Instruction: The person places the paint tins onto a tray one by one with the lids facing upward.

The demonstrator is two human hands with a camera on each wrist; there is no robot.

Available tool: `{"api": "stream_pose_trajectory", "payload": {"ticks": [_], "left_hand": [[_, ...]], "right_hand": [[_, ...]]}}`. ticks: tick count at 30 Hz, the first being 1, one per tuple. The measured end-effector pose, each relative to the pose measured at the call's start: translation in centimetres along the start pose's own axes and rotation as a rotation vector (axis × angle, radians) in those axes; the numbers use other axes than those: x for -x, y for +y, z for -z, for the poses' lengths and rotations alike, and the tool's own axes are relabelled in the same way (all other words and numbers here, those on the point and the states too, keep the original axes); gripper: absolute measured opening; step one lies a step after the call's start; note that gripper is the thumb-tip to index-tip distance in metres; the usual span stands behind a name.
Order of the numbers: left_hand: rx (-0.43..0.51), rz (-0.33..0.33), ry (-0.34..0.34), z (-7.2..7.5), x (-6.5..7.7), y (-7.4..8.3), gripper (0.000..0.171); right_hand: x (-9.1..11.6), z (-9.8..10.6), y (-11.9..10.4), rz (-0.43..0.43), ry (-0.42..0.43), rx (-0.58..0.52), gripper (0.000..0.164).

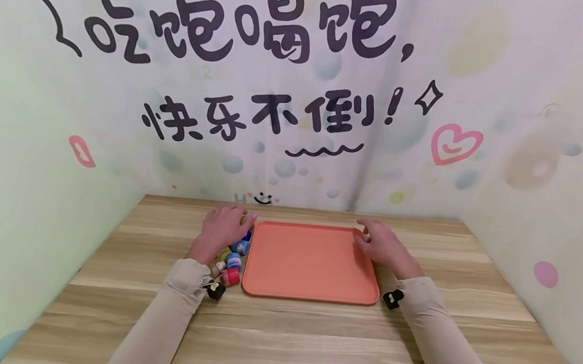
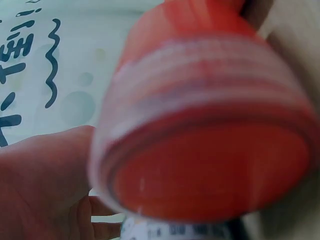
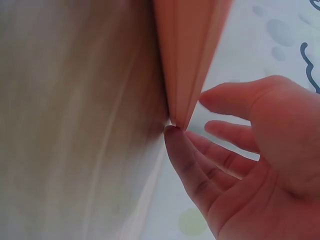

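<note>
An orange rectangular tray [image 1: 311, 262] lies on the table. Along its left side, several small jars are bunched together, among them a red jar [image 1: 231, 276] and a blue jar [image 1: 234, 261]. My left hand [image 1: 223, 225] is over the far end of this group, fingers loosely bent and thumb spread toward the tray; it partly covers the jars. Close up in the left wrist view, the red jar [image 2: 210, 170] hides much of that hand. At the tray's far right corner is my right hand [image 1: 382, 243], its thumb apart from the fingers and its fingertips [image 3: 174, 131] right at the tray's edge.
The wood-grain table [image 1: 306, 341] reaches back to a printed wall sheet [image 1: 271, 175] with black lettering. Walls close off the left and right sides. A small black device [image 1: 215, 290] is strapped at the left wrist, another black device [image 1: 393, 299] at the right.
</note>
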State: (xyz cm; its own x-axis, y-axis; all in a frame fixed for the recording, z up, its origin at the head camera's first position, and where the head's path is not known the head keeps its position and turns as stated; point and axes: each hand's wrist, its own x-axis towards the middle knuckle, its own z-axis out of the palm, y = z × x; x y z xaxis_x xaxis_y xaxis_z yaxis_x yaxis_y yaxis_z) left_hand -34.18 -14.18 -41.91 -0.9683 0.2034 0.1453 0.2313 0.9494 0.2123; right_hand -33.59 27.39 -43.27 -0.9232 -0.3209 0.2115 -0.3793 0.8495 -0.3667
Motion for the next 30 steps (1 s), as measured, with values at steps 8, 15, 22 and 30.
{"api": "stream_pose_trajectory", "payload": {"ticks": [8, 15, 22, 30], "left_hand": [[0.000, 0.048, -0.015, -0.4, 0.0, -0.2, 0.056], [0.023, 0.068, -0.048, -0.3, 0.2, -0.6, 0.051], [0.035, 0.085, -0.056, -0.7, -0.6, -0.7, 0.044], [0.012, 0.017, -0.006, -0.6, -1.1, 0.3, 0.038]], "right_hand": [[0.0, -0.5, 0.0, 0.023, -0.025, 0.010, 0.043], [-0.1, -0.8, 0.0, 0.015, -0.029, 0.016, 0.040], [0.1, -0.5, 0.0, 0.004, -0.044, 0.033, 0.033], [0.4, -0.2, 0.3, 0.030, 0.005, 0.034, 0.024]]}}
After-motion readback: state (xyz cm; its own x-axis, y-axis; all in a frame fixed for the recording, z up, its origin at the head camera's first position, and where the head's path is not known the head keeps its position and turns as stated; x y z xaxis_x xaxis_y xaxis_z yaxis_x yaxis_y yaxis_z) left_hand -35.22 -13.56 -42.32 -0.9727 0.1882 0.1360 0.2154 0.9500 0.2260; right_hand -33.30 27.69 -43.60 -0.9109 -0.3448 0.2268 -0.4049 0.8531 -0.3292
